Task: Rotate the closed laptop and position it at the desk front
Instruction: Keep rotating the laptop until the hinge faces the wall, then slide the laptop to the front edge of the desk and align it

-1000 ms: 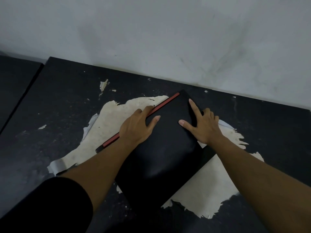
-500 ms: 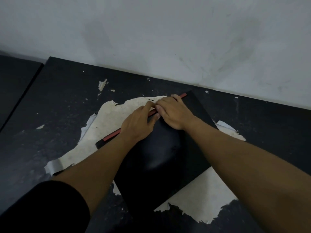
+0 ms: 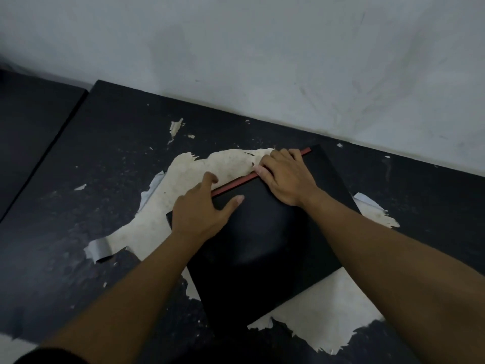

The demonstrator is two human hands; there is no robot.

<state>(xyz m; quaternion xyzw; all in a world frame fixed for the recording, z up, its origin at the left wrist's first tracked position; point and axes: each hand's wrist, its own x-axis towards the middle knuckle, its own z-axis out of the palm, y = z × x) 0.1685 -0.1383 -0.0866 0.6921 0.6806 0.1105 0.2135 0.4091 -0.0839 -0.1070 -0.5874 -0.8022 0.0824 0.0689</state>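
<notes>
A closed black laptop (image 3: 262, 248) with a red strip along its far-left edge lies askew on the dark desk (image 3: 78, 206), one corner pointing at the wall. My left hand (image 3: 202, 208) clasps the laptop's left part, fingers over the red edge and thumb flat on the lid. My right hand (image 3: 286, 177) grips the same red edge farther back, with its fingers curled over the edge. Both forearms cross the lid and hide part of it.
The desk's black coating is peeled away in a large pale patch (image 3: 210, 166) under and around the laptop, with curled flaps at its rim. A grey-white wall (image 3: 262, 61) runs behind the desk. A second dark surface (image 3: 31, 122) adjoins on the left.
My right hand moved from the lid's right side to the red far edge. The laptop has turned slightly, and my left hand has slid down along the edge towards the near-left corner.
</notes>
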